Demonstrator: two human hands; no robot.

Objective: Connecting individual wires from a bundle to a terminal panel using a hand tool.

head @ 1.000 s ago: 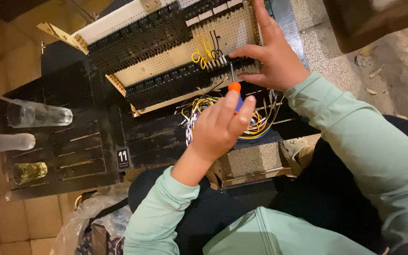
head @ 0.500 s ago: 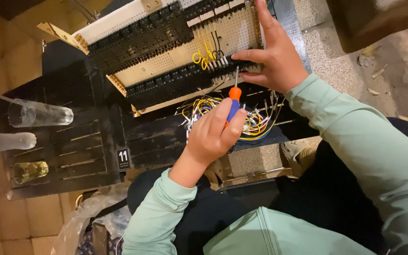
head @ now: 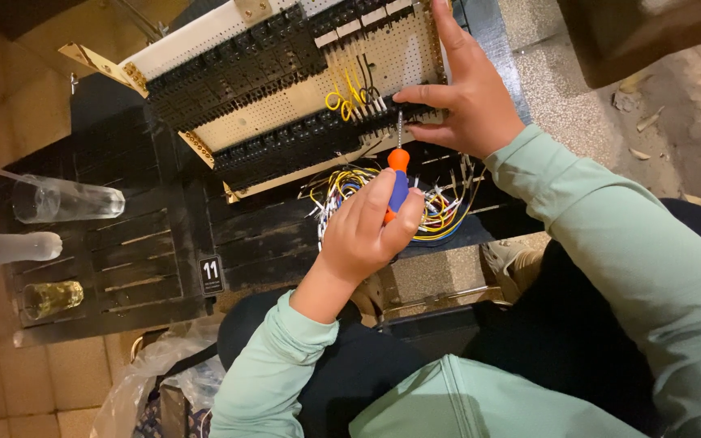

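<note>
seen from above, looking down at a dark slatted table (head: pixel 148 259) with a perforated cream board (head: pixel 285 81) lying across its far side, carrying two long rows of black terminal blocks (head: pixel 229 69). one screwdriver (head: pixel 397 174) with an orange and blue handle, gripped in the left hand (head: pixel 363 231), fingers curled shut around the handle, thumb along its side. long axis running nearly straight away from the body, thin metal shaft pointing up toward the board, tip meeting the nearer row of blocks just beside the right hand. right hand (head: pixel 468 97) resting on the board, mostly open, index finger stretched up along the board's edge, thumb and a lower finger pinched toward the blocks at the shaft's tip; cannot tell whether anything is caught between them. one tangled bundle of yellow, blue and white wires (head: pixel 440 207) hanging just under the board, behind the handle. a few yellow wire loops (head: pixel 342 93) on the board itself. well apart, on the table's left end: one clear tall glass (head: pixel 66 199) lying on its side, one small glass of amber liquid (head: pixel 49 298), and one white and blue bottle (head: pixel 10 247) on its side, three vessels in all. one small numbered tag (head: pixel 211 274) on the table's front. two pale green sleeves (head: pixel 610 243).
</note>
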